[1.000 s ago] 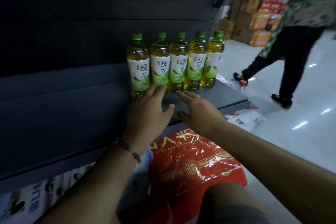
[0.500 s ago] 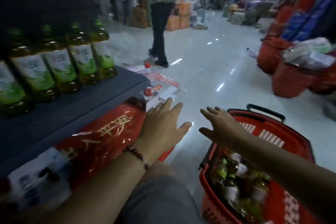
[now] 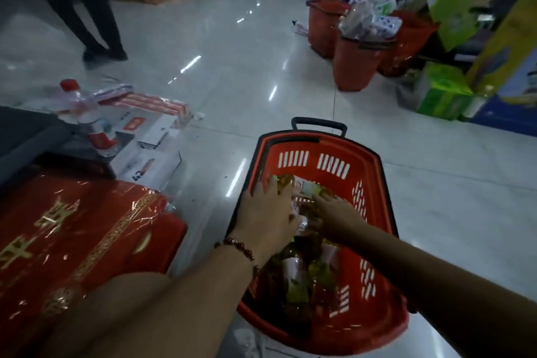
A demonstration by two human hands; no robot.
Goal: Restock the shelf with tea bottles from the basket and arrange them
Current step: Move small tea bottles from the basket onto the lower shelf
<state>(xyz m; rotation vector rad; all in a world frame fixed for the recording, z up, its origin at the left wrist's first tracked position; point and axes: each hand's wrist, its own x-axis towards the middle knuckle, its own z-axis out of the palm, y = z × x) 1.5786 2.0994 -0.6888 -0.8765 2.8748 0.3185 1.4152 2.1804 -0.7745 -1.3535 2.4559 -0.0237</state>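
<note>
The red shopping basket (image 3: pixel 377 160) stands on the floor in front of me with several tea bottles (image 3: pixel 296 285) lying in it. My left hand (image 3: pixel 267 212), with a bead bracelet on its wrist, lies on top of the bottles, its fingers curved over one tea bottle (image 3: pixel 286 182) at the far end. Whether it grips that bottle is unclear. My right hand (image 3: pixel 337 215) reaches in beside it with straight fingers that touch another tea bottle (image 3: pixel 311 190). Only a dark corner of the shelf (image 3: pixel 23 131) shows at the left.
A red wrapped gift pack (image 3: pixel 72 227) lies below the shelf at the left. A red-capped bottle (image 3: pixel 87 113) stands on white boxes (image 3: pixel 151 154) beyond it. Red bins (image 3: pixel 357 64) and green boxes (image 3: pixel 441 93) line the right. A person's legs (image 3: pixel 87 9) stand far left.
My view swung from the shelf's row of bottles to the basket. Both hands left the shelf edge, crossed to the right and went down into the basket onto the bottles.
</note>
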